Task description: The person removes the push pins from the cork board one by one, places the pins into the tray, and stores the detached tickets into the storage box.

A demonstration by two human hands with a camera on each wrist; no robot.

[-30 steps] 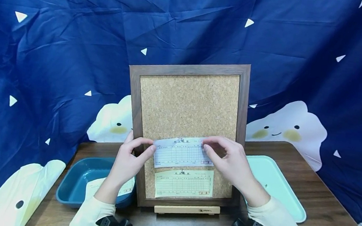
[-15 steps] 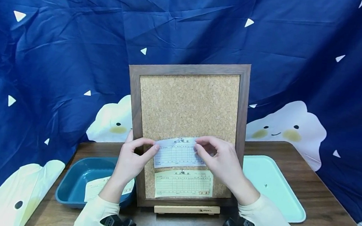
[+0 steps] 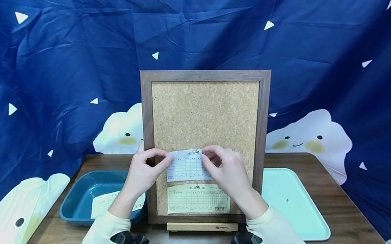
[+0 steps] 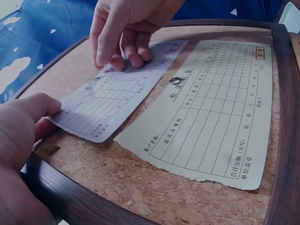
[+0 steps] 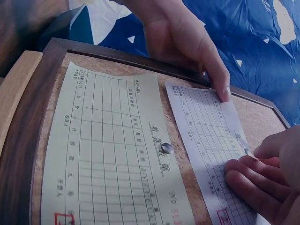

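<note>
1. the right hand [image 3: 228,169] has just been shifted leftward along the lilac slip [image 3: 185,169], from its right end to its top middle; its fingers are bent beside a clear pin [image 5: 243,144], but whether the pin is pinched cannot be told.
2. by that shift, it is judged, attention has been brought to the slip's fastening point.
3. the slip's left end is grasped between thumb and finger by the left hand [image 3: 144,172].
4. the slip is spread across the lower corkboard [image 3: 207,111], just above a pinned green slip [image 3: 196,200].
5. the board is propped behind a wooden ledge [image 3: 203,227] on a brown tabletop [image 3: 352,215].
6. it is flanked by a blue basin [image 3: 76,204], with a paper inside, and a mint tray [image 3: 308,213].
7. everything is backed by a creased navy curtain [image 3: 208,25], printed with clouds.
</note>
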